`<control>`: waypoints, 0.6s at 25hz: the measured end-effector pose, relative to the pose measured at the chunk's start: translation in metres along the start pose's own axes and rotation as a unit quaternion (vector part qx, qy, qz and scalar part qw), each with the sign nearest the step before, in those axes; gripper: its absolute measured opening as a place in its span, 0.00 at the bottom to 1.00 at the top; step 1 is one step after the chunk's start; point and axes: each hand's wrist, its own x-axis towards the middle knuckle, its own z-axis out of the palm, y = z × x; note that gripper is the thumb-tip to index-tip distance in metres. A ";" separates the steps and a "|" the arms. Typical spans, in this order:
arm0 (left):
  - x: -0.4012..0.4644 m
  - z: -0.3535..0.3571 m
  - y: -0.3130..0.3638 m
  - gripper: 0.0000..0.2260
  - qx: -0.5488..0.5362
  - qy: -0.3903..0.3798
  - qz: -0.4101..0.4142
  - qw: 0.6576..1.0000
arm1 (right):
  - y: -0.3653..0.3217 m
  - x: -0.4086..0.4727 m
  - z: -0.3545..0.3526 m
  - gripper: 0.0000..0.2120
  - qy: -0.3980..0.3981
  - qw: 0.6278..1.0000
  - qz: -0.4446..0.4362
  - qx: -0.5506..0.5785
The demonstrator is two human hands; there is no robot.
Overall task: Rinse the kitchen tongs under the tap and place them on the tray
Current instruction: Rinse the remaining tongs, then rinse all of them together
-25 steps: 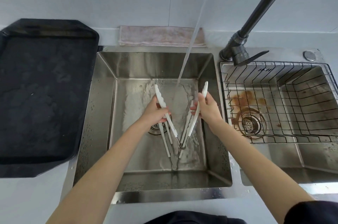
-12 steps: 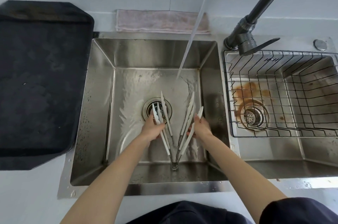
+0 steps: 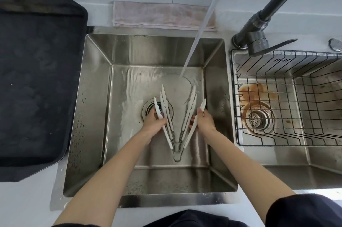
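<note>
While spread in a V, white-tipped steel tongs [image 3: 176, 124], one arm gripped by each of both hands [image 3: 153, 123] [image 3: 204, 122].

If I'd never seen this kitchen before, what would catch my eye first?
Probably the white-tipped metal tongs, splayed open in a V low in the stainless steel sink basin, one arm gripped by the left hand, the other by the right hand. A slanting stream of tap water lands on the basin floor just beyond their tips. To the left a large black tray lies on the counter.
</note>
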 end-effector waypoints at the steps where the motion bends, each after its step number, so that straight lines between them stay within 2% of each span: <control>1: 0.004 0.000 0.001 0.17 -0.006 0.003 0.000 1.000 | -0.002 0.003 0.001 0.18 0.001 1.000 -0.007 -0.011; 5: 0.013 -0.001 -0.002 0.16 -0.010 0.012 0.014 1.000 | 0.002 0.012 0.005 0.21 -0.008 0.991 -0.035 -0.127; 10: 0.017 0.002 -0.004 0.20 0.012 0.009 0.018 1.000 | 0.001 0.016 0.002 0.22 -0.003 0.983 -0.037 -0.182; 15: 0.015 0.016 -0.007 0.24 0.075 0.055 0.023 0.995 | 0.007 0.022 0.000 0.21 0.015 0.968 -0.067 -0.240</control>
